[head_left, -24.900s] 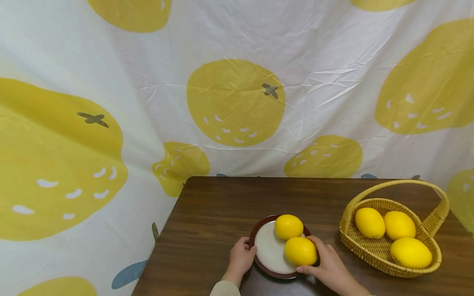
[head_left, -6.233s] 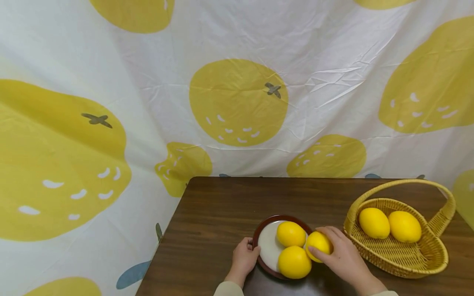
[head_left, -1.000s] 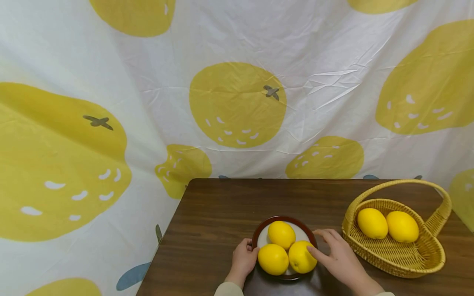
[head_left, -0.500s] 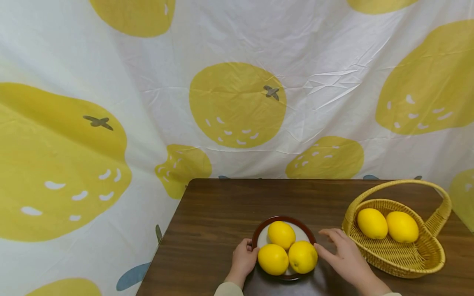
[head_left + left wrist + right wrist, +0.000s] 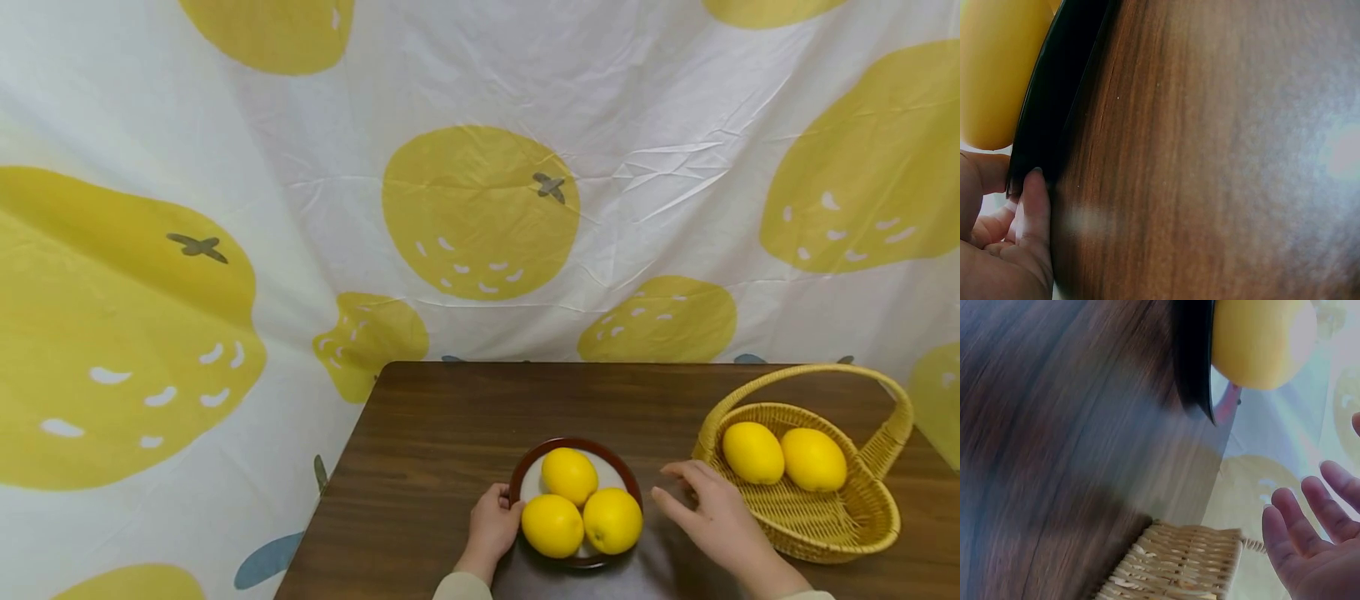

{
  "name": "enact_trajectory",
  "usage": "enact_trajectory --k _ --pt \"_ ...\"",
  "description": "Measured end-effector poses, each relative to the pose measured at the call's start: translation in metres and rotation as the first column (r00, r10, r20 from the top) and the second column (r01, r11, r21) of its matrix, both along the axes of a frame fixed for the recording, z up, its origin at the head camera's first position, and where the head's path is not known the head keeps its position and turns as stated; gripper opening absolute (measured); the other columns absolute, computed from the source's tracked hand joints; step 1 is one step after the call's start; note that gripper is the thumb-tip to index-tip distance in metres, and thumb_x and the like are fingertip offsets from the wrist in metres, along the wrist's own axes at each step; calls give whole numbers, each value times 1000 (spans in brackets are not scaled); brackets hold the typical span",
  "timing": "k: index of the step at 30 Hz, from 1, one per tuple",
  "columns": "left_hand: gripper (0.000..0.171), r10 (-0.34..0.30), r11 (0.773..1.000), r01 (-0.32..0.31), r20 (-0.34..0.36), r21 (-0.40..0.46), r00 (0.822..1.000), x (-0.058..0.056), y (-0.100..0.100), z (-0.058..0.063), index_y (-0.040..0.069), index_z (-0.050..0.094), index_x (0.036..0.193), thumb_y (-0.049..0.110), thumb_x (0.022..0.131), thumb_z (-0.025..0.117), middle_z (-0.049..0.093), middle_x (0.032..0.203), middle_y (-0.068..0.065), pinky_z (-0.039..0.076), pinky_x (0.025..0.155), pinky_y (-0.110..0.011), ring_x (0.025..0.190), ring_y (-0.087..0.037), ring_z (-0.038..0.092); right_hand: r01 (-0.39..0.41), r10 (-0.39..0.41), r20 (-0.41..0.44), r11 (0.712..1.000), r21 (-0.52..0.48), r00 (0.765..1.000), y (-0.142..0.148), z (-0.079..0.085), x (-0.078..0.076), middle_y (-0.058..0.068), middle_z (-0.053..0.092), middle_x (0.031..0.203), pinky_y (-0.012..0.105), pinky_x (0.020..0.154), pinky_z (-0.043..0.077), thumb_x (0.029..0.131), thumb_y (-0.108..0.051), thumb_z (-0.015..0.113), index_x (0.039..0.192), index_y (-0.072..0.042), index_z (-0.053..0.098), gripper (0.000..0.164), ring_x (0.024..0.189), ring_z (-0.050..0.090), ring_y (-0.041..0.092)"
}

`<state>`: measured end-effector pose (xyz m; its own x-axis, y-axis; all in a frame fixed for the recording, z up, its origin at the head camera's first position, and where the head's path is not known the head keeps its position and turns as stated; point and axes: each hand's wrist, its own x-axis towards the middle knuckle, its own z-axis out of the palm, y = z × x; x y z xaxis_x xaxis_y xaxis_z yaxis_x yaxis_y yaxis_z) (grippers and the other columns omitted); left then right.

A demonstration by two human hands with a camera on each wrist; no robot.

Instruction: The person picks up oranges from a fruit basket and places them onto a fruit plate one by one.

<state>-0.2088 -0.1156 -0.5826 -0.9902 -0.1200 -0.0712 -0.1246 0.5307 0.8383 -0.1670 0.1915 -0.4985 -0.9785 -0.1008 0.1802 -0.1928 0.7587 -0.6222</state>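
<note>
Three yellow lemons [image 5: 612, 521] sit close together on a round plate [image 5: 534, 482] with a white middle and a dark red-brown rim. My left hand [image 5: 492, 525] grips the plate's left edge; the left wrist view shows thumb above the rim and fingers [image 5: 1036, 203] below it. To the right of the plate, my right hand [image 5: 712, 512] is held over the table with fingers spread and nothing in them. It overlaps the near left side of the wicker basket [image 5: 806, 521] in the head view; whether it touches cannot be told. Two more lemons [image 5: 813, 460] lie at the back inside the basket.
The dark wooden table [image 5: 465, 408] carries the plate and basket. A tall hooped handle [image 5: 817, 369] arches over the basket. A white cloth [image 5: 637, 108] printed with yellow fruit hangs behind and left of the table.
One lemon has passed from the basket to the plate, and the lemons there were rearranged. My right hand has let go of the last one and moved right. The left stays at the plate.
</note>
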Motion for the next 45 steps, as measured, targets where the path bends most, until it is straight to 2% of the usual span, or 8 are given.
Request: enact_trajectory --k 5,11,17,23,28,39,45 --pt "25 -2 1000 2 2 -8 1000 -1 0 1 2 66 111 15 91 72 62 85 -5 51 70 -34 77 -15 60 7 -6 -24 1000 13 1000 6 0 -1 7 67 118 38 79 56 96 -42 67 117 -10 68 38 102 66 24" --pt "25 -9 1000 9 11 -14 1000 -1 0 2 2 65 112 16 92 72 62 86 -5 51 70 -34 78 -16 59 27 -24 -82 999 28 996 15 0 -2 2 68 111 32 74 54 98 -39 65 111 -13 70 29 96 64 19" --pt "25 -8 1000 8 18 -10 1000 -1 0 2 2 65 112 16 92 72 61 86 -4 51 71 -34 78 -16 59 41 -38 -92 999 30 995 24 1 -2 1 69 109 27 72 53 100 -34 62 109 -12 71 25 94 64 19" --pt "25 -3 1000 4 14 -20 1000 -1 0 3 3 65 112 16 92 72 62 87 -5 51 71 -35 79 -16 59 57 -52 -105 997 47 993 32 3 -4 8 71 113 34 74 55 101 -23 59 111 -9 71 21 97 66 23" --pt "26 -4 1000 5 17 -26 1000 0 0 3 3 65 113 17 92 72 62 87 -5 51 70 -35 79 -16 59 72 -61 -131 994 78 989 38 4 -6 11 72 112 41 78 53 98 -11 55 110 -7 71 21 97 66 26" --pt "27 -12 1000 12 20 -18 1000 0 -1 3 2 65 114 17 92 71 62 87 -6 51 70 -35 79 -17 60 77 -69 -100 994 73 993 50 10 -11 20 69 116 57 89 50 98 -10 47 116 -1 67 28 108 65 39" --pt "26 -10 1000 11 18 -16 1000 0 0 3 2 65 113 16 92 72 62 87 -5 51 70 -34 79 -16 60 77 -70 -83 993 84 994 54 10 -14 20 68 117 57 88 50 99 -12 48 116 -1 67 28 108 64 38"
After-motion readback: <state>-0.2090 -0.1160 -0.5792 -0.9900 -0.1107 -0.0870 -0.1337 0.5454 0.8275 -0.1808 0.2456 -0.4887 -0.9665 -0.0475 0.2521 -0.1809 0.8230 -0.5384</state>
